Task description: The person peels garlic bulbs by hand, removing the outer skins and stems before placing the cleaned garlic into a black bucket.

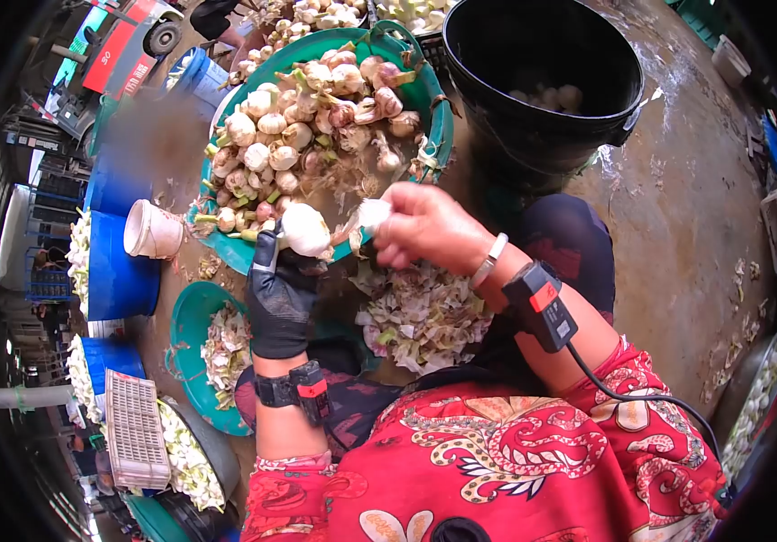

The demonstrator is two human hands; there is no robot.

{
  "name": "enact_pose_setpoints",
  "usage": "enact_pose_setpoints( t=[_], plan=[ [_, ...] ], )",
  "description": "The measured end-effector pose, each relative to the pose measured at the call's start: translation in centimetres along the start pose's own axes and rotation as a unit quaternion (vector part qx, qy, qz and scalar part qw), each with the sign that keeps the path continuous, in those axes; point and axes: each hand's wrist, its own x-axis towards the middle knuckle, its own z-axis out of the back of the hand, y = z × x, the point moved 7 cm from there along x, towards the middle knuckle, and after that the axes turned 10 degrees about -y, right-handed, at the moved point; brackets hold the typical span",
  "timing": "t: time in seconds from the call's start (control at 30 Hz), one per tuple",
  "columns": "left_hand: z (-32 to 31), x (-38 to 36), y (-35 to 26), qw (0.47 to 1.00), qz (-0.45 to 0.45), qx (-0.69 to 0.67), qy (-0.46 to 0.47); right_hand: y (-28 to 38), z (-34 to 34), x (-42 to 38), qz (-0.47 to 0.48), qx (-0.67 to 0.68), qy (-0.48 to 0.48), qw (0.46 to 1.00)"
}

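Note:
My left hand (282, 298), in a black glove, is closed around a white garlic bulb (305, 229) at the near rim of a green tub (224, 246). Just to its right, my bare right hand (429, 228) pinches a white piece of garlic skin (371, 217), somewhat blurred, apart from the bulb. Unpeeled garlic bulbs (260, 155) with stem stubs and loose roots fill much of the tub. Below my right hand lies a heap of peeled-off garlic skins (429, 316).
At the upper right stands a black bucket (533, 135) with a few bulbs inside. A green basin (191, 334) with skins sits at lower left, near a small pale bucket (153, 229), blue tubs (122, 271) and a plastic crate (135, 429). A red vehicle (126, 50) is at upper left.

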Motion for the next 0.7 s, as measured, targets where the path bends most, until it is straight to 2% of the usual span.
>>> enact_pose_setpoints(
  t=[0.03,0.07,0.13,0.2,0.23,0.3,0.33,0.37,0.4,0.43,0.47,0.53,0.57,0.6,0.63,0.67,0.7],
  plan=[
    [0.1,-0.1,-0.1,0.995,-0.037,0.088,0.006,-0.7,-1.2,-1.0,-0.059,0.002,0.086,0.995],
    [0.2,-0.2,-0.3,0.982,-0.075,0.176,0.011,-0.8,-1.9,-1.8,-0.066,0.055,0.102,0.991],
    [-1.9,-1.8,1.1,0.946,-0.051,0.308,0.089,-1.6,-2.4,-1.3,-0.057,0.153,0.117,0.980],
    [-3.3,-2.4,0.2,0.896,-0.090,0.418,0.119,-2.7,-1.5,-0.5,-0.077,0.189,0.134,0.970],
    [-2.9,-1.7,-0.3,0.897,-0.090,0.418,0.117,-1.5,-0.7,-0.7,-0.074,0.281,0.100,0.952],
    [-0.6,1.3,-3.5,0.862,-0.170,0.476,0.051,4.0,2.2,-0.7,0.076,0.428,0.037,0.900],
    [1.3,3.0,-4.9,0.815,-0.168,0.554,0.015,5.9,4.5,-0.5,0.130,0.477,0.007,0.869],
    [3.6,5.0,-6.5,0.761,-0.165,0.627,-0.021,6.8,5.7,-0.8,0.115,0.501,-0.017,0.857],
    [5.1,7.0,-8.3,0.601,-0.267,0.754,0.007,7.2,6.4,-0.9,0.100,0.525,-0.043,0.844],
    [5.3,8.1,-9.1,0.428,-0.331,0.840,0.037,6.7,6.0,-0.7,0.098,0.470,-0.034,0.876],
    [6.3,9.8,-9.4,0.378,-0.271,0.885,0.017,5.7,5.3,-0.5,0.095,0.414,-0.026,0.905],
    [8.4,13.4,-8.8,0.280,-0.215,0.934,0.052,2.7,2.8,-0.2,0.009,0.289,-0.059,0.955],
    [8.7,14.0,-8.4,0.279,-0.216,0.934,0.056,1.8,2.3,-0.1,0.040,0.167,-0.053,0.984],
    [9.6,14.7,-8.1,0.239,-0.180,0.953,0.049,0.8,1.9,0.4,0.070,0.041,-0.046,0.996],
    [9.7,14.9,-7.9,0.199,-0.143,0.969,0.040,0.8,1.3,0.6,0.075,-0.032,-0.050,0.995],
    [9.1,15.1,-7.8,0.199,-0.143,0.969,0.042,1.0,0.5,0.8,0.079,-0.105,-0.052,0.990],
    [9.8,15.4,-7.7,0.176,-0.056,0.982,0.031,0.7,-0.1,0.5,0.017,-0.057,-0.038,0.998]
  ],
)
